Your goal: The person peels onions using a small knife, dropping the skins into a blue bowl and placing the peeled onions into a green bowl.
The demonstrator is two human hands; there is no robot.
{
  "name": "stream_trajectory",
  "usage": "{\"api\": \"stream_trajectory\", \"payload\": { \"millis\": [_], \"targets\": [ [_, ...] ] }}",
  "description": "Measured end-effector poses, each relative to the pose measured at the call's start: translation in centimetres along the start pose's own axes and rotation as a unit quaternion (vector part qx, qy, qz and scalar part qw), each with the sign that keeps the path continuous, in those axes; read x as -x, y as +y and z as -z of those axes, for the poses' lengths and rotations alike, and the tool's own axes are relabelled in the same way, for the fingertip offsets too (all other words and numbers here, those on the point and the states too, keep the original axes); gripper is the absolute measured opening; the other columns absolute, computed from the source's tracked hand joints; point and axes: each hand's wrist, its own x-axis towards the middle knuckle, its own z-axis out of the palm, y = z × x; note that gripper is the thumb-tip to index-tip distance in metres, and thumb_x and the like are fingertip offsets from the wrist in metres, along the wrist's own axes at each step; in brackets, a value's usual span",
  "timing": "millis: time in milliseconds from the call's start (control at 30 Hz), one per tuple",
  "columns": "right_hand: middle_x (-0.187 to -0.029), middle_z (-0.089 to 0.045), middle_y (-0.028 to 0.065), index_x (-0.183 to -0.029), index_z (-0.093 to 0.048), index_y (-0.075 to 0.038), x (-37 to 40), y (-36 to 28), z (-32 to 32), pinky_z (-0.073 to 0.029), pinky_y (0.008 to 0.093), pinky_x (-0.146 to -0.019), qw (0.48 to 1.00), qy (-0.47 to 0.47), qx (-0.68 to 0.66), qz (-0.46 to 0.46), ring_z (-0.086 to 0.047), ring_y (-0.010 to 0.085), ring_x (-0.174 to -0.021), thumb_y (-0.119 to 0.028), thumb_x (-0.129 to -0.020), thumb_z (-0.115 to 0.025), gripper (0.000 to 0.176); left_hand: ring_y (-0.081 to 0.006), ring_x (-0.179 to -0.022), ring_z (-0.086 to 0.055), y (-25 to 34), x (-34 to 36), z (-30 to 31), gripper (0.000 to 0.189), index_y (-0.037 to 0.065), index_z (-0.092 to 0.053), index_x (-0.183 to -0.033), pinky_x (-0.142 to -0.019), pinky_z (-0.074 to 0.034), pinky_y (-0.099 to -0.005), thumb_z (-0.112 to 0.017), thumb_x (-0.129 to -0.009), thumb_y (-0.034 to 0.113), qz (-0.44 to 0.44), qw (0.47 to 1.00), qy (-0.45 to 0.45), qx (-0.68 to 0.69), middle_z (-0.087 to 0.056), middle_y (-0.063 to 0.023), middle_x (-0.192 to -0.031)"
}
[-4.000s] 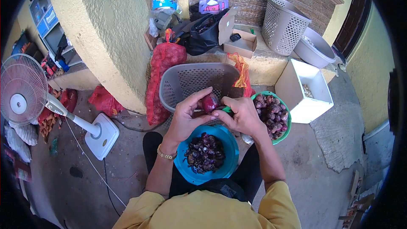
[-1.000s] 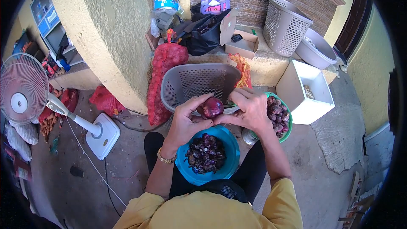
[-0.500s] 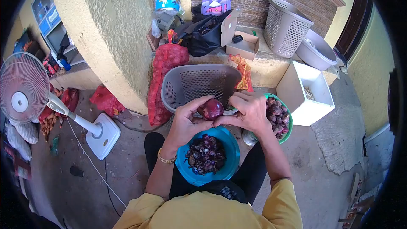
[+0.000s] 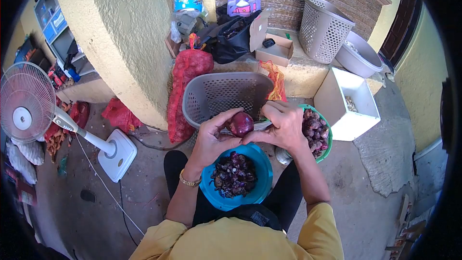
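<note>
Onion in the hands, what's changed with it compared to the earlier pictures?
The onion now sits more exposed between the fingertips; four seconds ago the left hand covered more of it. The right hand has shifted slightly right, over the rim of the green bowl. Both hands kept hold of it. The blue bowl, grey basket and fan stayed put.

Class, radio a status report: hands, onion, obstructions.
Left hand and right hand both grip the red onion. Onion above blue bowl of peels. Grey basket just beyond, not obstructing.
</note>
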Motion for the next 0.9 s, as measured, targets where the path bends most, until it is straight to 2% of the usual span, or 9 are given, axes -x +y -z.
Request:
{"api": "stream_trajectory", "payload": {
  "millis": [33,100,267,533,633,700,733,800,900],
  "targets": [
    [-0.056,-0.05,0.0046,-0.062,-0.05,-0.007,0.0,-0.1,0.1,-0.041,0.0337,-0.045,1.0,0.0,0.0,0.0,-0.056,0.0219,-0.049,-0.067,-0.048,-0.083,0.07,-0.0145,-0.111,-0.06,-0.1,0.0,0.0,0.068,0.0,-0.052,-0.139,-0.091,-0.057,-0.0283,-0.08,-0.077,-0.001,-0.004,1.0,-0.002,0.005,-0.059,-0.0088,-0.129],
    [-0.062,-0.056,0.0067,-0.063,-0.052,-0.008,0.0,-0.2,0.5,-0.048,0.0366,-0.052,0.998,-0.062,0.008,-0.013,-0.063,0.0253,-0.058,-0.064,-0.061,-0.08,0.062,-0.0147,-0.112,-0.06,-0.2,0.0,0.1,0.069,0.0,-0.052,-0.139,-0.093,-0.056,-0.0288,-0.08,-0.077,-0.001,-0.009,1.0,-0.005,0.01,-0.058,-0.0088,-0.13],
    [-0.061,-0.056,0.0071,-0.063,-0.052,-0.008,0.1,-0.4,0.4,-0.048,0.0365,-0.052,0.999,-0.037,-0.007,-0.012,-0.063,0.0257,-0.057,-0.064,-0.059,-0.081,0.063,-0.0154,-0.116,-0.058,-0.4,0.0,0.0,0.07,0.0,-0.052,-0.139,-0.101,-0.05,-0.0323,-0.082,-0.076,0.001,-0.021,0.999,-0.02,0.021,-0.058,-0.0081,-0.13],
    [-0.061,-0.057,0.0065,-0.063,-0.054,-0.008,0.3,-0.3,0.4,-0.049,0.0359,-0.052,0.999,-0.048,0.002,0.002,-0.063,0.026,-0.056,-0.062,-0.057,-0.082,0.062,-0.0166,-0.121,-0.055,-0.7,0.1,0.1,0.073,0.0,-0.05,-0.14,-0.106,-0.046,-0.0334,-0.081,-0.074,-0.001,0.0,0.998,-0.019,0.06,-0.056,-0.0091,-0.135],
    [-0.06,-0.056,0.0062,-0.063,-0.054,-0.008,0.0,-0.4,0.1,-0.049,0.0352,-0.052,1.0,-0.01,-0.012,0.001,-0.062,0.0251,-0.056,-0.062,-0.057,-0.082,0.061,-0.017,-0.123,-0.054,-0.7,0.1,0.0,0.074,0.0,-0.05,-0.141,-0.108,-0.044,-0.0338,-0.081,-0.074,-0.002,0.004,0.998,-0.019,0.067,-0.056,-0.0092,-0.136],
    [-0.055,-0.047,0.0048,-0.059,-0.047,-0.008,0.1,-0.2,-0.4,-0.04,0.0322,-0.044,0.999,0.024,0.002,0.028,-0.053,0.0214,-0.046,-0.069,-0.044,-0.081,0.072,-0.017,-0.123,-0.054,-0.7,0.1,0.0,0.074,0.0,-0.05,-0.141,-0.109,-0.043,-0.0341,-0.081,-0.073,-0.002,0.01,0.997,-0.019,0.072,-0.055,-0.0091,-0.136],
    [-0.055,-0.047,0.0048,-0.059,-0.047,-0.008,0.2,-0.2,-0.3,-0.04,0.0322,-0.044,0.999,0.024,0.002,0.028,-0.053,0.0214,-0.046,-0.069,-0.044,-0.081,0.072,-0.0169,-0.123,-0.054,-0.7,0.1,0.1,0.075,0.0,-0.05,-0.141,-0.108,-0.043,-0.0342,-0.081,-0.074,-0.002,0.008,0.998,-0.018,0.066,-0.055,-0.0089,-0.136],
    [-0.06,-0.055,0.0061,-0.063,-0.052,-0.008,0.3,-0.4,0.4,-0.048,0.0353,-0.052,0.999,-0.041,0.016,0.006,-0.062,0.0257,-0.056,-0.064,-0.056,-0.082,0.064,-0.0167,-0.123,-0.054,-0.5,0.1,0.2,0.075,0.0,-0.049,-0.142,-0.108,-0.043,-0.0343,-0.081,-0.074,-0.002,0.005,0.998,-0.017,0.06,-0.056,-0.0087,-0.135],
    [-0.063,-0.055,0.0069,-0.065,-0.052,-0.008,-0.4,-0.6,1.3,-0.047,0.0365,-0.052,0.998,-0.064,-0.024,-0.012,-0.061,0.0269,-0.058,-0.065,-0.056,-0.082,0.065,-0.0165,-0.123,-0.054,0.4,0.2,0.5,0.074,0.001,-0.048,-0.143,-0.109,-0.042,-0.0349,-0.08,-0.076,-0.002,0.017,0.996,-0.049,0.076,-0.056,-0.0079,-0.133]
  ]
}}
